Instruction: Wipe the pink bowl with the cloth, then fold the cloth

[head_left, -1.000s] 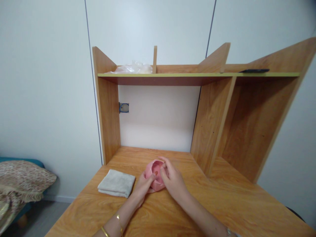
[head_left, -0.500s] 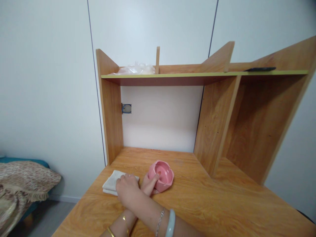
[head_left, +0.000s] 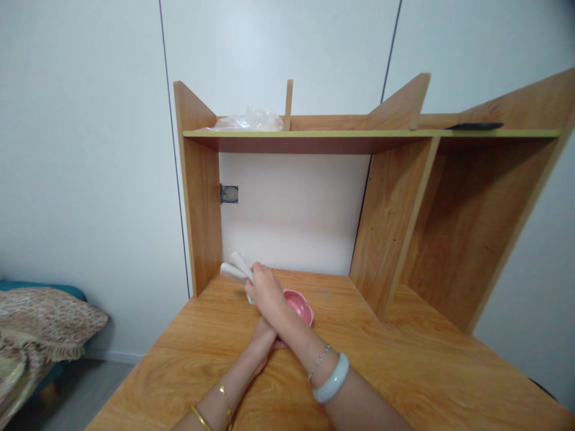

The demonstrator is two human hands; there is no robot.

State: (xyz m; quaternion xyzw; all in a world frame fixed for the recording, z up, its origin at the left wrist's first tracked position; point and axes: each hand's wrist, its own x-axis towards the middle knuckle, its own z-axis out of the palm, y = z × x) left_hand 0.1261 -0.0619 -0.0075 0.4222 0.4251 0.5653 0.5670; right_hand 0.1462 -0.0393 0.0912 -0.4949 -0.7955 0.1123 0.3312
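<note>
My right hand [head_left: 266,288] is closed on a folded white cloth [head_left: 237,270], raised above the desk with its folds sticking out to the left. My right forearm crosses over my left wrist. Below it, my left hand [head_left: 264,336] is at a small pink faceted bowl [head_left: 300,305] with an angular rim. The forearm hides most of the left fingers and the bowl's near left side. The bowl's open top is tilted a little towards me.
A wooden desk [head_left: 359,371] carries a hutch with a shelf [head_left: 327,134] and upright dividers. A clear plastic bag [head_left: 251,120] and a flat black object [head_left: 476,126] lie on the shelf. A bed with a patterned cover [head_left: 45,323] stands at the left.
My right hand has lifted the cloth off the desk, moving up and to the right. The right forearm now covers part of the bowl and my left hand.
</note>
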